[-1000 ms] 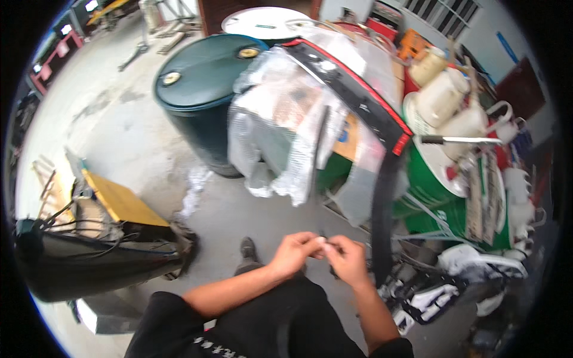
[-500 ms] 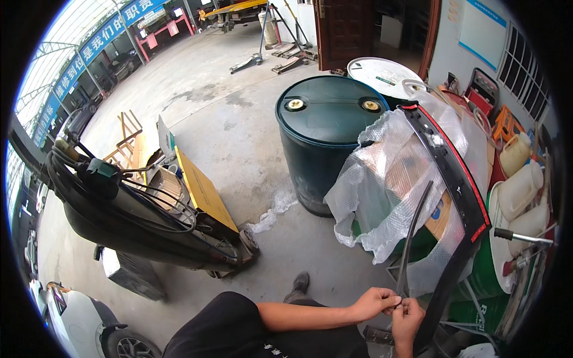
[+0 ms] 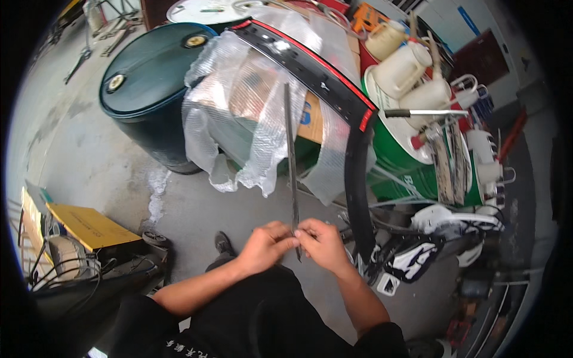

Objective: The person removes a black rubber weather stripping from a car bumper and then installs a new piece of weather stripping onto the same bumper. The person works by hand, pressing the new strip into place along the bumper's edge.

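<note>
A long, thin dark trim strip (image 3: pixel 291 158) rises upright in front of me, its lower end pinched between both hands. My left hand (image 3: pixel 265 247) has its thumb and fingers closed on the strip from the left. From the right, my right hand (image 3: pixel 322 243) pinches it at the same spot, fingertips nearly touching. A short end of the strip sticks out below them. Just beyond, a curved black trim piece (image 3: pixel 322 89) with red-backed tape along its edges rests over bubble wrap (image 3: pixel 268 131) and bends down toward the floor on the right.
A dark blue-green drum (image 3: pixel 143 134) stands left of the bubble wrap. Green drums (image 3: pixel 391 161) at right carry pale plastic jugs (image 3: pixel 397 71) and a black-handled tool (image 3: pixel 424 112). White and black parts (image 3: pixel 412 259) lie low at right. A yellow panel (image 3: pixel 92 225) stands at left.
My view has swung to the right, so the drums appear farther left. Both hands now appear nearer the middle, still pinching the strip, which stands more upright.
</note>
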### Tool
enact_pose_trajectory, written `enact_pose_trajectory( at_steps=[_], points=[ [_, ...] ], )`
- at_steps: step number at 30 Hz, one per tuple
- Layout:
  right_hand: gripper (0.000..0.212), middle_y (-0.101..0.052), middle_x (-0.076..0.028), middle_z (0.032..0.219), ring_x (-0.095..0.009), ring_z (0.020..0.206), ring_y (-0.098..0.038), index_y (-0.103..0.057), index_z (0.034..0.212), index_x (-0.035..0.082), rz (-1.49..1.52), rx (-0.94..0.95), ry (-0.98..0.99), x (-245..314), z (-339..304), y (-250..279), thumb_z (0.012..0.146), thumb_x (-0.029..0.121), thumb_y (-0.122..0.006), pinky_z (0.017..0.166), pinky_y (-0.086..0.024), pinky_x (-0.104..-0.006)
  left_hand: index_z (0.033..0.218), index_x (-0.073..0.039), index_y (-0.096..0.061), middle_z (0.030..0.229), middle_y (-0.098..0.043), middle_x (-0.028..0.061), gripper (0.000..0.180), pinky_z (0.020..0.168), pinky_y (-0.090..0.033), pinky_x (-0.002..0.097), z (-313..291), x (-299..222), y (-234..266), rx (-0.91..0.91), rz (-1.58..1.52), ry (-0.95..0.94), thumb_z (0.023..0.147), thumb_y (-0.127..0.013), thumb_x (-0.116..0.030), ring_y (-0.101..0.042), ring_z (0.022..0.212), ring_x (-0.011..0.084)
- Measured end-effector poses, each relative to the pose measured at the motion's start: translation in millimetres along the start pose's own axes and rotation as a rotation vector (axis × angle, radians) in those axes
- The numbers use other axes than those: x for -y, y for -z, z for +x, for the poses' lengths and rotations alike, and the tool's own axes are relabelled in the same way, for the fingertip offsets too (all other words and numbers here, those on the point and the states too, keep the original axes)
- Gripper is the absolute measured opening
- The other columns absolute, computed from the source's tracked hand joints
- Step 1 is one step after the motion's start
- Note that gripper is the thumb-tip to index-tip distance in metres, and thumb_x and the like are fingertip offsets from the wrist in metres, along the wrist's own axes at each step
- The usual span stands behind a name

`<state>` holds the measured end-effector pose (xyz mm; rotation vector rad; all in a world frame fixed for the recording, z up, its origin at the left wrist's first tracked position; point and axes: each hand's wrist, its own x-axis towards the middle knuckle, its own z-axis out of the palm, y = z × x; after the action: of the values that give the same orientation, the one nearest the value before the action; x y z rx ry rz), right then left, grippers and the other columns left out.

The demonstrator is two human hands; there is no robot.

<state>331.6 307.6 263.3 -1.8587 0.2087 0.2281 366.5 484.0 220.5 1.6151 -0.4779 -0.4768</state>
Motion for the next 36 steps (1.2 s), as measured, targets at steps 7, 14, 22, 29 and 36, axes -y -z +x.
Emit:
enact_pose_trajectory(
  at_steps=[7,14,22,29,36],
  points=[
    [0.008,-0.056,-0.011,0.056,-0.019,0.047,-0.055,-0.06,0.08,0.0,-0.356,-0.397,0.129,-5,-10,-30,0.077,0.003,-0.066,0.048,-0.043,-0.0327,0.095,0.002,-0.066,0.086,-0.065,0.0143,0.013,0.067,-0.05,0.0365,7,5,1,0.071,-0.118,0.008,0.086,-0.07,-0.007,-0.064,0.075,0.028],
    [0.009,-0.055,-0.012,0.056,-0.025,0.047,-0.056,-0.058,0.077,0.001,-0.476,-0.468,0.216,-20,-16,-8,0.074,0.005,-0.065,0.049,-0.044,-0.0374,0.091,0.003,-0.066,0.083,-0.066,0.0152,0.012,0.066,-0.051,0.0368,16,12,-34,0.024,-0.042,0.009,0.081,-0.07,-0.002,-0.066,0.074,0.0292],
    [0.015,-0.064,-0.011,0.064,-0.018,0.052,-0.061,-0.064,0.095,-0.001,-0.2,-0.471,-0.014,-20,-17,29,0.09,0.012,-0.065,0.05,-0.046,-0.0335,0.09,0.002,-0.067,0.08,-0.067,0.0148,0.015,0.063,-0.051,0.0382,54,5,-59,-0.056,0.091,-0.069,0.084,-0.073,-0.009,-0.066,0.071,0.0303],
    [0.013,-0.067,-0.007,0.069,-0.01,0.059,-0.064,-0.061,0.1,-0.005,0.075,-0.425,0.089,-39,-26,59,0.096,0.007,-0.061,0.055,-0.052,-0.0252,0.089,0.001,-0.066,0.079,-0.067,0.0132,0.014,0.06,-0.054,0.0353,80,-9,-73,0.101,0.168,-0.146,0.085,-0.074,-0.01,-0.067,0.07,0.0281],
    [0.007,-0.065,-0.009,0.07,-0.012,0.06,-0.064,-0.061,0.095,-0.001,0.139,-0.384,0.115,-29,-15,83,0.092,0.004,-0.061,0.056,-0.049,-0.0265,0.085,0.001,-0.066,0.081,-0.07,0.0124,0.014,0.061,-0.056,0.0321,122,-25,-54,0.339,0.153,-0.218,0.083,-0.076,-0.008,-0.07,0.07,0.0239]
  ],
)
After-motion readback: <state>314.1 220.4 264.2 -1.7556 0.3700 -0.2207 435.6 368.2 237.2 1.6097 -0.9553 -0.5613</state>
